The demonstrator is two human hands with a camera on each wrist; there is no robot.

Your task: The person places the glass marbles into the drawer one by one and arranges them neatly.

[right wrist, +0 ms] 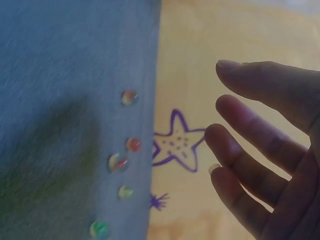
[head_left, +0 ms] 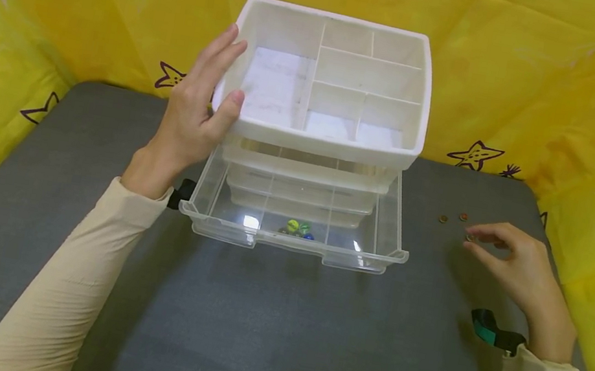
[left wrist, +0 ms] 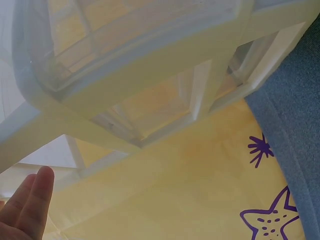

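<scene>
a: white plastic for the organizer (head_left: 316, 143), taken as landmark. pose of the left hand (head_left: 195, 106)?
b: laid against the organizer's left wall. forearm slants in from the near left; fingers nearly straight, aimed at the far side, thumb spread wide of them over the near left corner of the rim.
a: and the right hand (head_left: 523, 266)?
b: well to the right of the organizer, raised above the grey cloth (head_left: 273, 332), shadow beneath. forearm comes from the near right; wrist bends so the fingertips point back toward the organizer.
a: state of its fingers?
b: parted and gently bent. right wrist view: narrow gap between thumb and forefinger, yellow backdrop (right wrist: 190, 45) showing through. head view: a marble (head_left: 468, 238) appears at that gap; contact, cannot tell.
a: location of the loose marbles (right wrist: 118, 162)?
b: on the cloth right of the organizer; five in the right wrist view, in an uneven row, some reddish, some green.
a: others?
b: a cluster (head_left: 293, 225), yellow-green, green and blue, in the clear drawer (head_left: 225, 230) jutting from the organizer's near side, by the drawer's front wall.
</scene>
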